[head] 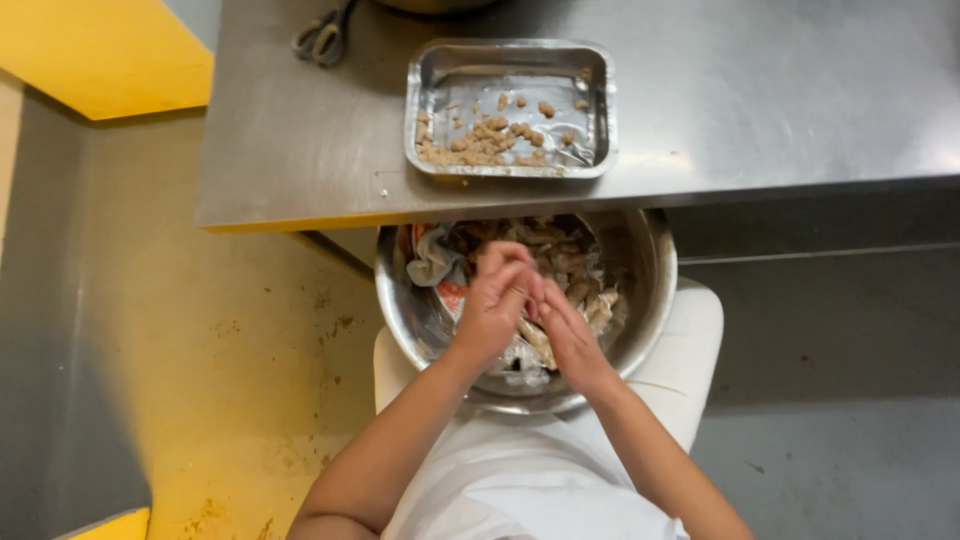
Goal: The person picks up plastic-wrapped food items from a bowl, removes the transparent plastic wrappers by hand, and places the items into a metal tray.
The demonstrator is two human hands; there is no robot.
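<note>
A large steel bowl [650, 290] rests on my lap, partly under the table edge, filled with raw shrimp [585, 290] and scraps of wrapper. Both hands meet over its middle. My left hand [497, 300] and my right hand [565, 335] are closed together on one small shrimp, fingers pinching it between them; the piece itself is mostly hidden. On the steel table [760, 90] above stands a rectangular foil tray [510, 60] with several small peeled pieces [490, 140] gathered along its near side.
Scissors [322, 38] lie at the table's far left. The rim of another round vessel shows at the top edge. Stained yellow floor [250, 380] lies to the left, grey floor [840, 440] to the right. My white apron [520, 480] covers my lap.
</note>
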